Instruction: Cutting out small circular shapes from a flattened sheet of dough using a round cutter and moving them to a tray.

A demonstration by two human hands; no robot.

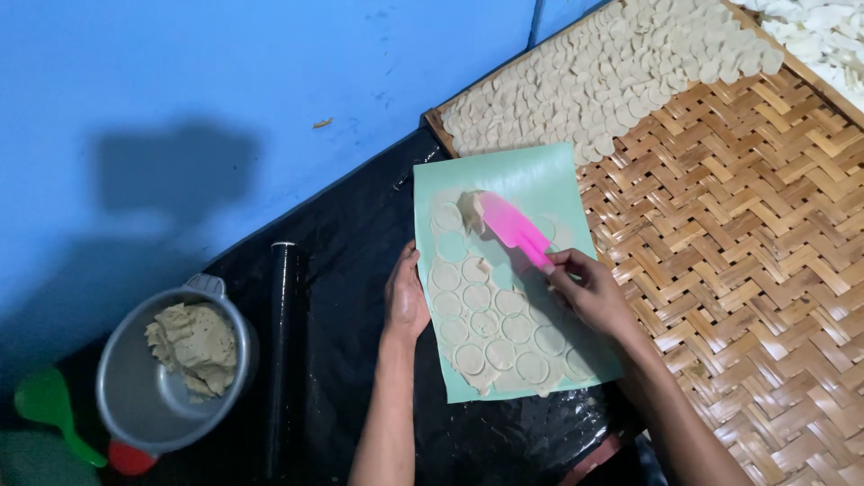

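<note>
Dough scraps [470, 212] lift ahead of our right hand [589, 290] gripping the pink scraper [511, 229]; left hand [406, 297] flat, pinning the green mat [531, 175].

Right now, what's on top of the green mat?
On the mat: rolled dough cut into circles, a scrap lump on the pink scraper held by the right hand. Left hand holds its edge. Dough under the right hand is hidden.

Thin pale-green plastic sheet [522, 180] before me, woven bamboo tray [747, 234] right of it, round metal pot [135, 396] far left.
</note>
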